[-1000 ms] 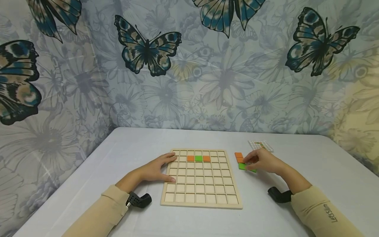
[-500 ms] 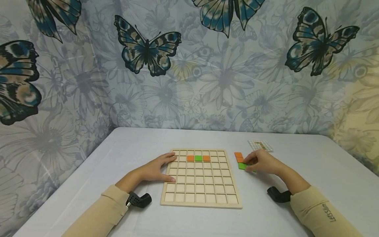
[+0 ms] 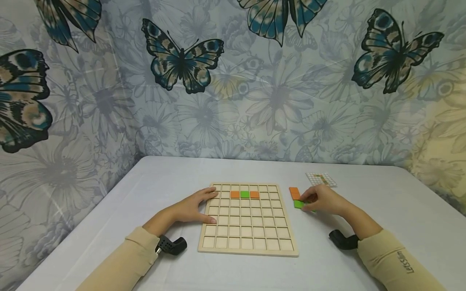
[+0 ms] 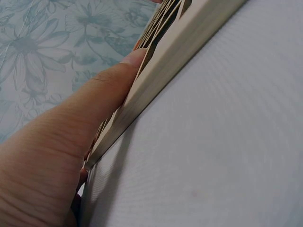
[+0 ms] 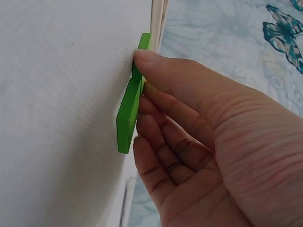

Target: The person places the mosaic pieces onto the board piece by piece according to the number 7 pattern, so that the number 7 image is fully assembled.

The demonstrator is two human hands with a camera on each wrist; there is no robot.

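My left hand rests at the left edge of a wooden grid board, fingers and thumb spread and their tips on it. In the left wrist view, the thumb of that hand lies on the board's rim. Right of the board, my right hand pinches a green tile between thumb and fingers. The right wrist view shows this hand with its thumb tip on the tile; another green tile lies against it, nearer the camera.
In the board's second row from the back sit an orange tile, a green tile and another orange tile. Loose orange tiles lie behind the green ones. A small patterned grid card lies beyond my right hand.
My right hand's fingers have shifted slightly over the green tiles, covering more of the right one. The left hand and the board have not visibly moved.
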